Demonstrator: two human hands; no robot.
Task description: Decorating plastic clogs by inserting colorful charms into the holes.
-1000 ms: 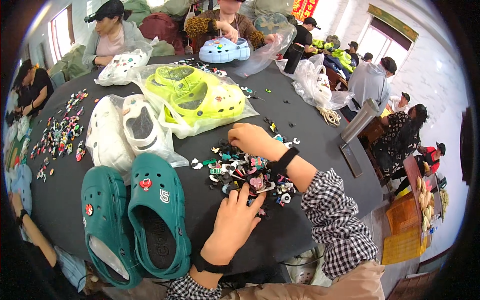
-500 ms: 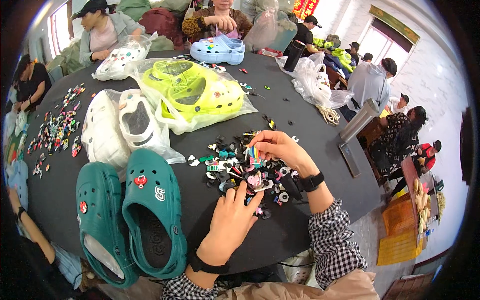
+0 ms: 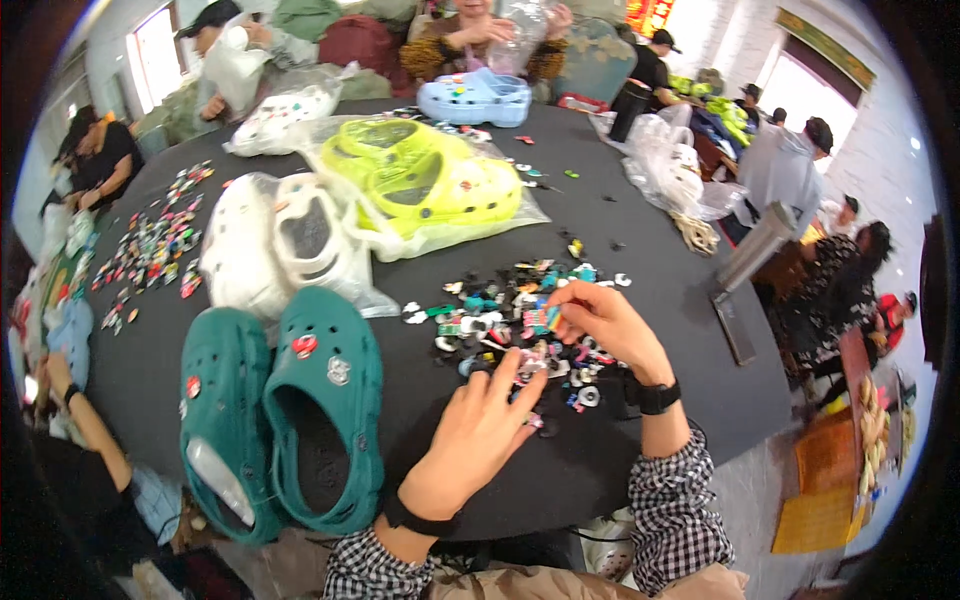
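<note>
Between the thumb and fingers of my right hand is a small rainbow-striped shoe charm, held just over a pile of mixed shoe charms. My left hand rests at the near side of that pile, fingers apart, its fingertips by a pinkish charm. Left of the hands stands a pair of dark green clogs, with a red charm and a white charm on the right-hand one.
Beyond lie bagged white clogs, bagged lime clogs and a light blue clog pair. More charms are scattered at the left. A metal post tool stands at the table's right. Other people sit around the table.
The whole view has shifted, with the table's things slightly to the right. My right hand keeps the charm, now tilted. Across the table, one person has raised a clear bag, another a whitish one.
</note>
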